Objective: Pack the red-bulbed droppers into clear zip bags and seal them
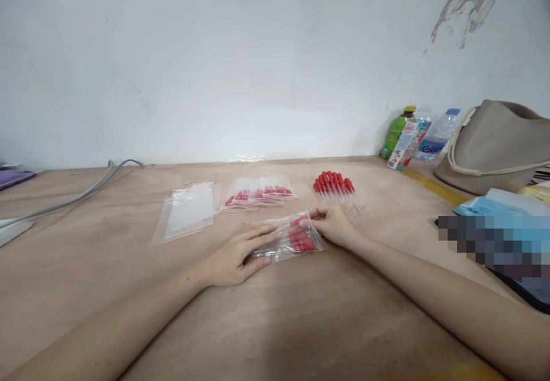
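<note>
Clear bag [281, 252] lies flat between the hands, long axis running roughly left hand to right. Left hand [234, 259] rests spread over its left end, not gripping; right hand [333, 224] is pinched on the far corner of its right end. Red bulbs [303, 243] inside sit nearer the right. Beyond left: flat bags [191, 206]; beyond the gap: filled bags [270, 193]; beyond right: loose red-bulb droppers [333, 185].
</note>
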The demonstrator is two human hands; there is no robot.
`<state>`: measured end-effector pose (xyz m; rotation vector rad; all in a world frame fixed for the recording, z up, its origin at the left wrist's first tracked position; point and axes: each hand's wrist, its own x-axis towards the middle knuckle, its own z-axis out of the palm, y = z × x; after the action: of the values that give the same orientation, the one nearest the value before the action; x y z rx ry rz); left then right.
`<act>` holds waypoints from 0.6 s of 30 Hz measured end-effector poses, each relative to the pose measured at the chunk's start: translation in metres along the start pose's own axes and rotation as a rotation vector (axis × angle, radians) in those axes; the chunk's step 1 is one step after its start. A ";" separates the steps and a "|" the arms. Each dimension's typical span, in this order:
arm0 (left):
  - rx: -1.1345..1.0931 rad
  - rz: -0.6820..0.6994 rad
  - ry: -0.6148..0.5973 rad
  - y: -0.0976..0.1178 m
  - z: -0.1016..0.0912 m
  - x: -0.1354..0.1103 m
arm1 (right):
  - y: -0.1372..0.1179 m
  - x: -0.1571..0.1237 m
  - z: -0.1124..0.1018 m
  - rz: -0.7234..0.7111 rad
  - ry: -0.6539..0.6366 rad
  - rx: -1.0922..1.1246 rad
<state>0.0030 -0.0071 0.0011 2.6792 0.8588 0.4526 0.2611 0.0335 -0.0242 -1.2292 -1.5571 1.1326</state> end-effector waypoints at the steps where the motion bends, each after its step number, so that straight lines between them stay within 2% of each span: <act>1: 0.005 -0.003 0.000 -0.001 0.000 0.000 | 0.000 0.000 0.001 0.005 0.037 -0.023; 3: 0.015 -0.006 -0.002 -0.002 0.001 -0.001 | 0.000 -0.001 0.001 -0.015 0.038 -0.052; 7: 0.034 -0.017 -0.013 -0.003 0.001 -0.001 | -0.004 -0.002 -0.003 -0.164 -0.122 -0.160; 9: 0.038 -0.020 -0.020 -0.002 0.001 -0.001 | -0.006 -0.002 -0.006 -0.192 -0.204 -0.185; 11: 0.038 -0.020 -0.018 -0.002 0.000 -0.001 | -0.009 -0.003 -0.009 -0.083 -0.212 -0.120; 15: 0.050 -0.011 -0.030 -0.001 0.000 0.000 | -0.017 -0.007 -0.010 0.209 0.007 0.002; 16: 0.056 -0.007 -0.037 -0.002 0.000 0.000 | -0.018 -0.009 -0.009 0.230 0.007 0.020; 18: 0.067 0.003 -0.048 -0.002 0.000 0.000 | -0.020 -0.012 -0.005 0.204 -0.127 0.071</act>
<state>0.0022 -0.0051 0.0003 2.7405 0.8713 0.3647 0.2631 0.0206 -0.0048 -1.3120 -1.4950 1.4100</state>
